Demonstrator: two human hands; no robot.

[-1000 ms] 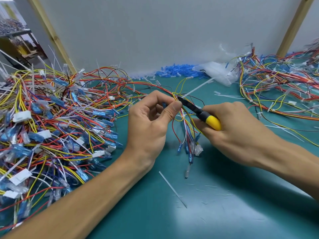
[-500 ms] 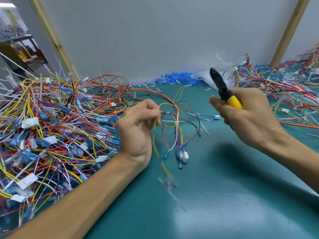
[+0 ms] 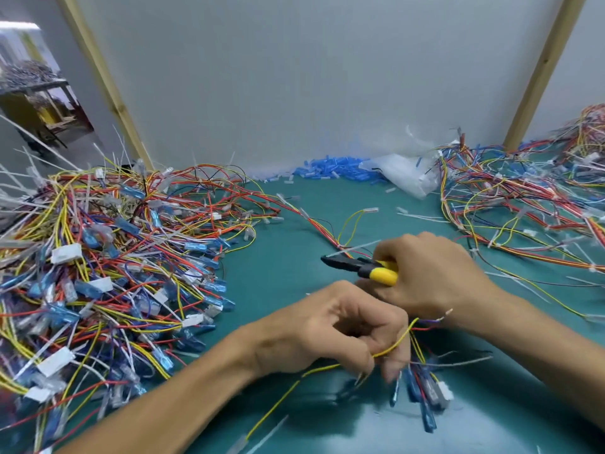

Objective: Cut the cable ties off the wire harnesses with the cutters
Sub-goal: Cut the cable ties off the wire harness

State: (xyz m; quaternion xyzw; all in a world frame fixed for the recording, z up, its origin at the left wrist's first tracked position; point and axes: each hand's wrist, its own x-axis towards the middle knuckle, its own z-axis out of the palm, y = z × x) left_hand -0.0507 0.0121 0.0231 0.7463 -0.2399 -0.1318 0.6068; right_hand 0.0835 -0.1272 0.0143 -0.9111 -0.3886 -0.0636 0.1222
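Observation:
My left hand (image 3: 340,332) grips a small wire harness (image 3: 412,371) near the table's front; its yellow, red and blue wires and blue connectors hang blurred below my fingers. Just behind it, my right hand (image 3: 432,280) holds the yellow-handled cutters (image 3: 363,268), whose black jaws point left, level with the table. A white cable tie (image 3: 357,247) lies on a loose harness just behind the jaws; contact cannot be told. A big tangled heap of harnesses (image 3: 108,257) with white ties fills the left side.
A second spread of harnesses (image 3: 523,208) covers the right of the green mat (image 3: 281,270). Blue connector sleeves (image 3: 330,168) and a clear plastic bag (image 3: 406,172) lie against the grey back wall. Cut white ties are scattered on the mat.
My left hand has carried the harness down and right toward the front. My right hand has dropped from its raised pose, turning the cutters from pointing up to pointing left.

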